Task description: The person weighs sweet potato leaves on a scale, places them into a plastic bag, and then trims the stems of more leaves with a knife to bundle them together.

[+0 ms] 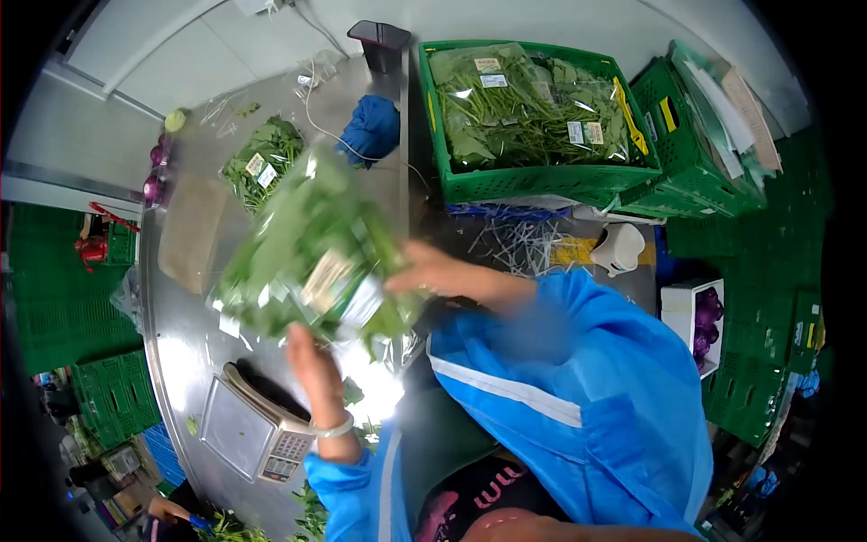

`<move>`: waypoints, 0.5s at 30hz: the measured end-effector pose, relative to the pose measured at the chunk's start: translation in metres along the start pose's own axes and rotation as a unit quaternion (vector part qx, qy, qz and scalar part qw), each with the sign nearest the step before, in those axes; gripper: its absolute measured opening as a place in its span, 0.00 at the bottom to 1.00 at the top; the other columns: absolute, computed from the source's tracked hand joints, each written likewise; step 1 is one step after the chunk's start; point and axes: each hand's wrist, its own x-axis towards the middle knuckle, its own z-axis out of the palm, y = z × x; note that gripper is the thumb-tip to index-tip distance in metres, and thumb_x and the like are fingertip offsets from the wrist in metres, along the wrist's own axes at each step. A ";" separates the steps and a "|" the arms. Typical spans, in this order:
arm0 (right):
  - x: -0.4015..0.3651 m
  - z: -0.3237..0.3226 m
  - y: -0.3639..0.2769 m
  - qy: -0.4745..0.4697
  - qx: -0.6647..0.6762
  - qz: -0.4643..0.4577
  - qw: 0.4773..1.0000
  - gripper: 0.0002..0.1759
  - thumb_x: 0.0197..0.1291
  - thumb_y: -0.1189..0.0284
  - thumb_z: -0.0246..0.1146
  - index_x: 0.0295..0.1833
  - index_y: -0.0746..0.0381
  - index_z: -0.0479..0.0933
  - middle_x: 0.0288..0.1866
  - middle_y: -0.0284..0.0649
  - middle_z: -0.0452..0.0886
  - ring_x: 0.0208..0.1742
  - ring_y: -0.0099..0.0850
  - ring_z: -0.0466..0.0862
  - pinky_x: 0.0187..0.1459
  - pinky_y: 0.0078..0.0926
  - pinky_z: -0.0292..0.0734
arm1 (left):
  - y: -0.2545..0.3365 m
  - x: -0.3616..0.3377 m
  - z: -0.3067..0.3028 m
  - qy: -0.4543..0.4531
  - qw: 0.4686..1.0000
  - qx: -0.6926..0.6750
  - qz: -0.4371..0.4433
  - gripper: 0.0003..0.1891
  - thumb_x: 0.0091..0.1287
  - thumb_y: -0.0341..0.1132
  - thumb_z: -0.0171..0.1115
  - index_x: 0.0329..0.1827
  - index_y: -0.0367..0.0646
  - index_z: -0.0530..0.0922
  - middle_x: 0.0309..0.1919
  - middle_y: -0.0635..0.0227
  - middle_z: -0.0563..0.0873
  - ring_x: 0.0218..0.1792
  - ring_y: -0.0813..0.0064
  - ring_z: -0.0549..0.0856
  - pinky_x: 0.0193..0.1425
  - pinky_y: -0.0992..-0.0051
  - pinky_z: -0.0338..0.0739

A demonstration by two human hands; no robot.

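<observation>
A clear plastic bag of leafy greens (316, 244) with printed labels is held up over the metal table (176, 325), somewhat blurred. My left hand (313, 370), with a pale bracelet at the wrist, grips the bag's lower edge. At the bag's right side, my right hand (438, 271) is closed on the plastic near the white label. Behind it lies another labelled bag of greens (264, 167). A weighing scale (239, 429) rests on the table below my left hand. At the upper right, a green crate (533, 185) holds several bagged greens.
A blue cloth (370, 128) and a dark bin (379, 45) are at the back. Shredded strips (519, 239) and a white cup (619, 248) are right of centre. A white box (691, 325) holds purple vegetables. Another person's hand (169, 509) shows at the lower left.
</observation>
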 end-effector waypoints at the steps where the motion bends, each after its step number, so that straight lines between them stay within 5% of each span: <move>1: -0.002 -0.035 0.012 0.040 0.016 -0.009 0.999 0.34 0.56 0.73 0.69 0.67 0.68 0.67 0.58 0.43 0.79 0.58 0.29 0.77 0.63 0.27 0.69 | -0.010 0.003 0.019 -0.026 0.998 0.031 -0.045 0.20 0.75 0.47 0.52 0.56 0.38 0.76 0.51 0.63 0.82 0.49 0.74 0.81 0.55 0.75 0.74; 2: -0.018 -0.050 -0.010 0.105 -0.014 -0.048 0.993 0.28 0.56 0.73 0.69 0.62 0.66 0.72 0.54 0.41 0.80 0.57 0.28 0.78 0.60 0.28 0.71 | -0.019 0.004 0.041 -0.131 0.990 -0.058 -0.006 0.24 0.74 0.48 0.53 0.62 0.37 0.72 0.56 0.60 0.80 0.54 0.70 0.80 0.59 0.73 0.73; 3: -0.038 -0.066 -0.032 0.118 -0.220 -0.166 0.954 0.26 0.54 0.74 0.70 0.60 0.63 0.74 0.53 0.40 0.81 0.56 0.31 0.80 0.57 0.31 0.74 | -0.024 0.007 0.059 -0.226 0.963 -0.142 0.041 0.28 0.73 0.49 0.54 0.67 0.37 0.69 0.61 0.58 0.77 0.58 0.67 0.79 0.63 0.71 0.72; 4: -0.045 -0.132 -0.019 0.100 -0.539 -0.420 0.724 0.23 0.52 0.72 0.71 0.54 0.62 0.75 0.51 0.39 0.81 0.54 0.34 0.81 0.53 0.34 0.77 | -0.013 0.011 0.074 -0.252 0.963 -0.076 0.062 0.30 0.72 0.47 0.56 0.70 0.36 0.65 0.64 0.57 0.75 0.61 0.65 0.78 0.65 0.70 0.71; 5: -0.058 -0.167 -0.026 0.190 -0.221 -0.290 0.912 0.20 0.51 0.69 0.70 0.50 0.60 0.77 0.48 0.38 0.80 0.51 0.33 0.81 0.53 0.35 0.76 | 0.000 0.013 0.081 -0.269 0.960 -0.009 0.077 0.34 0.71 0.46 0.58 0.74 0.36 0.61 0.67 0.56 0.72 0.63 0.63 0.76 0.67 0.68 0.70; 6: -0.067 -0.206 -0.036 0.251 0.116 -0.087 0.957 0.16 0.51 0.66 0.69 0.45 0.58 0.78 0.44 0.36 0.79 0.48 0.32 0.80 0.52 0.36 0.76 | -0.002 0.016 0.075 -0.249 0.963 0.077 0.072 0.33 0.69 0.44 0.60 0.73 0.36 0.62 0.67 0.55 0.73 0.63 0.63 0.76 0.67 0.67 0.70; 7: -0.080 -0.268 -0.042 0.241 0.077 -0.178 0.951 0.12 0.55 0.65 0.64 0.43 0.57 0.77 0.38 0.33 0.79 0.42 0.29 0.80 0.46 0.35 0.78 | -0.008 0.018 0.066 -0.231 0.958 0.159 0.062 0.33 0.68 0.42 0.62 0.72 0.36 0.63 0.66 0.55 0.73 0.63 0.64 0.77 0.66 0.66 0.70; 8: -0.085 -0.308 -0.057 0.461 0.085 -0.160 0.869 0.15 0.57 0.65 0.62 0.48 0.60 0.78 0.43 0.35 0.81 0.45 0.32 0.81 0.49 0.35 0.78 | -0.019 0.020 0.052 -0.220 0.946 0.234 0.045 0.31 0.67 0.40 0.64 0.70 0.37 0.66 0.65 0.54 0.74 0.63 0.62 0.77 0.66 0.66 0.71; 9: -0.106 -0.385 -0.060 0.270 0.067 -0.260 0.925 0.19 0.59 0.66 0.61 0.54 0.62 0.78 0.49 0.39 0.82 0.50 0.35 0.82 0.51 0.36 0.78 | -0.027 0.015 0.041 -0.183 0.928 0.324 0.024 0.28 0.67 0.41 0.64 0.67 0.38 0.69 0.64 0.51 0.75 0.62 0.58 0.77 0.65 0.65 0.71; 10: -0.107 -0.393 -0.091 0.380 0.074 -0.207 0.898 0.23 0.60 0.62 0.62 0.57 0.65 0.77 0.54 0.42 0.81 0.53 0.37 0.81 0.54 0.40 0.77 | -0.048 0.009 0.026 -0.148 0.899 0.408 0.059 0.28 0.66 0.41 0.64 0.66 0.38 0.70 0.63 0.51 0.75 0.62 0.55 0.77 0.65 0.64 0.71; 13: -0.104 -0.416 -0.140 0.488 0.048 -0.096 0.866 0.26 0.61 0.65 0.63 0.61 0.68 0.73 0.56 0.44 0.80 0.57 0.40 0.79 0.59 0.41 0.73 | -0.133 -0.019 -0.030 -0.054 0.805 0.581 0.106 0.29 0.62 0.42 0.67 0.65 0.43 0.72 0.63 0.48 0.74 0.61 0.45 0.74 0.65 0.56 0.71; 15: -0.088 -0.406 -0.148 0.559 -0.356 -0.006 0.749 0.30 0.61 0.63 0.65 0.65 0.68 0.70 0.61 0.46 0.78 0.60 0.45 0.77 0.62 0.43 0.70 | -0.153 -0.034 -0.048 -0.046 0.757 0.641 0.116 0.29 0.61 0.46 0.67 0.64 0.44 0.73 0.62 0.46 0.74 0.61 0.44 0.74 0.62 0.56 0.72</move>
